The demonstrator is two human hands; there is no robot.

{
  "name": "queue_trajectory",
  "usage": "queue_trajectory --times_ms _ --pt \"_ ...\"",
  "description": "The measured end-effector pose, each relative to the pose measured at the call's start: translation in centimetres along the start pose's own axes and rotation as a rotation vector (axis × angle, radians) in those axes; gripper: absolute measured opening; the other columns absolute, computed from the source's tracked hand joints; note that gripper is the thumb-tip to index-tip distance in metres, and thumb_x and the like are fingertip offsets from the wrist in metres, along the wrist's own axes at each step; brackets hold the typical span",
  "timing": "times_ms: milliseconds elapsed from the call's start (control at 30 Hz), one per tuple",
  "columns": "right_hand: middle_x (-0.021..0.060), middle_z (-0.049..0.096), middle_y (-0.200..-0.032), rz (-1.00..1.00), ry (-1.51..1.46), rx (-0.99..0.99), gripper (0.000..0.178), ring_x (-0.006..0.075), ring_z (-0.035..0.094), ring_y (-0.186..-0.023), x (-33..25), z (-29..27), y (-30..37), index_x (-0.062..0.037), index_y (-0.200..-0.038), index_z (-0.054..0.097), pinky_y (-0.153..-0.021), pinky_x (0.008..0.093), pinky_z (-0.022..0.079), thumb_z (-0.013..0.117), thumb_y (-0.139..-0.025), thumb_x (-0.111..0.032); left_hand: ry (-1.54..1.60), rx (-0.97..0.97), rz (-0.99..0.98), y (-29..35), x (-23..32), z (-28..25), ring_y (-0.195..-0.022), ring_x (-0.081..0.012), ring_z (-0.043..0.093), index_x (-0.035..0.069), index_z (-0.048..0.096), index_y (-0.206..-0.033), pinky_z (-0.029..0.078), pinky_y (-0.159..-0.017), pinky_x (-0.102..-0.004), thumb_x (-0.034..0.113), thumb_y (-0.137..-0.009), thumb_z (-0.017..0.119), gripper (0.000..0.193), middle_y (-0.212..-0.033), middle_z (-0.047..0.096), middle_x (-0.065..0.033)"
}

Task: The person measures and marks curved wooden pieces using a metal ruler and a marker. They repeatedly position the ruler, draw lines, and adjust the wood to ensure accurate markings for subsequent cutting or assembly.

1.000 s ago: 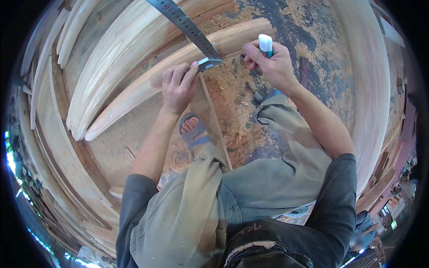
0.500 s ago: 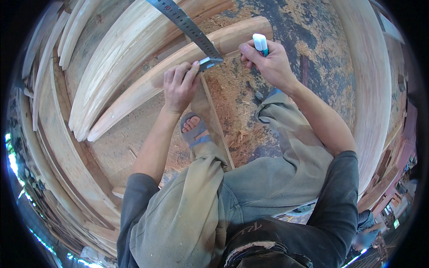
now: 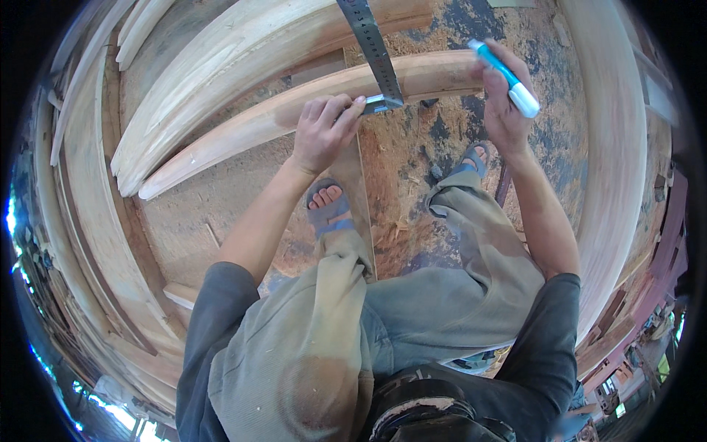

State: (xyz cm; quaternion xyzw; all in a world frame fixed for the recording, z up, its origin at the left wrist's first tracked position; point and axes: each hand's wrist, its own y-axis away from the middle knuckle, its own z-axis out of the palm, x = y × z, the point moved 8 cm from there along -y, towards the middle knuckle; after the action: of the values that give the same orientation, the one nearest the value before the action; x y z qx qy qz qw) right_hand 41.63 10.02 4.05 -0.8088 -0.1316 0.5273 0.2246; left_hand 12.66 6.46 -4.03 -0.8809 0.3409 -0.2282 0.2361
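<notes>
My left hand (image 3: 324, 136) is closed around the metal stock of a try square (image 3: 377, 59). The square's dark steel blade, marked with a scale, lies across a slim curved timber (image 3: 228, 136) and points away from me. To the right, my right hand (image 3: 508, 121) grips a teal and white marker pen (image 3: 502, 70), slanted with its white end toward me. That hand is over the timber's right end and hides part of it. Whether the pen's far tip touches the wood I cannot tell.
A broad, pale curved timber (image 3: 213, 70) lies just beyond the slim one. Another large curved timber (image 3: 618, 162) stands along the right. Long boards (image 3: 88, 177) are stacked at the left. My sandaled feet (image 3: 328, 202) rest on the sawdust-strewn floor (image 3: 405, 191).
The square and my left hand appear further right in the picture. My right hand has moved right and up, tilting the marker pen so its teal end points away. The view has shifted somewhat.
</notes>
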Motion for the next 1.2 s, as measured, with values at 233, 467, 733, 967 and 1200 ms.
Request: queue_trajectory --times_ms 233,467,733,967,1200 --pt "0.0111 0.074 -0.145 0.04 0.26 -0.291 0.065 0.035 0.069 -0.136 5.5 1.8 -1.6 -0.0173 -0.149 0.061 -0.109 0.0453 0.058 0.088 -0.095 -0.044 0.046 0.011 -0.097 0.3 -0.4 -1.0 -0.106 -0.0293 0.066 0.011 0.076 -0.13 0.052 -0.093 -0.0437 0.009 -0.08 0.089 0.052 -0.116 0.069 -0.0063" --pt "0.0094 0.079 -0.121 0.161 0.182 -0.247 0.06 0.0272 0.078 -0.112 8.3 2.0 -1.3 -0.0163 -0.14 0.062 -0.094 0.0415 0.063 0.089 -0.094 -0.046 0.071 0.078 -0.237 1.4 -1.1 -3.9 -0.11 -0.033 0.064 0.008 0.076 -0.131 0.051 -0.097 -0.0453 0.005 -0.079 0.091 0.054 -0.117 0.068 -0.0121" --pt "0.0083 0.08 -0.111 0.148 0.199 -0.19 0.053 0.0238 0.08 -0.1 7.3 2.4 -1.1 -0.0136 -0.136 0.065 -0.087 0.0388 0.063 0.086 -0.097 -0.042 0.131 -0.01 -0.24 -0.4 -0.2 -5.0 -0.111 -0.0337 0.064 0.007 0.075 -0.131 0.05 -0.098 -0.0458 0.005 -0.082 0.088 0.051 -0.119 0.068 -0.0125" --pt "0.0087 0.079 -0.111 0.167 0.179 -0.186 0.051 0.0231 0.079 -0.099 7.1 2.5 -0.6 -0.0118 -0.135 0.066 -0.087 0.0383 0.063 0.087 -0.097 -0.04 0.136 -0.123 -0.203 -0.6 0.3 -2.9 -0.11 -0.0317 0.065 0.009 0.074 -0.132 0.05 -0.096 -0.0453 0.01 -0.084 0.085 0.049 -0.118 0.068 -0.0095" --pt "0.011 0.08 -0.112 0.123 0.203 -0.198 0.05 0.0281 0.08 -0.102 6.4 2.0 0.0 -0.0123 -0.134 0.067 -0.089 0.0398 0.063 0.087 -0.097 -0.038 0.159 -0.057 -0.215 0.9 1.3 -4.0 -0.11 -0.0322 0.065 0.008 0.074 -0.131 0.049 -0.095 -0.0453 0.01 -0.084 0.085 0.048 -0.119 0.068 -0.0098"
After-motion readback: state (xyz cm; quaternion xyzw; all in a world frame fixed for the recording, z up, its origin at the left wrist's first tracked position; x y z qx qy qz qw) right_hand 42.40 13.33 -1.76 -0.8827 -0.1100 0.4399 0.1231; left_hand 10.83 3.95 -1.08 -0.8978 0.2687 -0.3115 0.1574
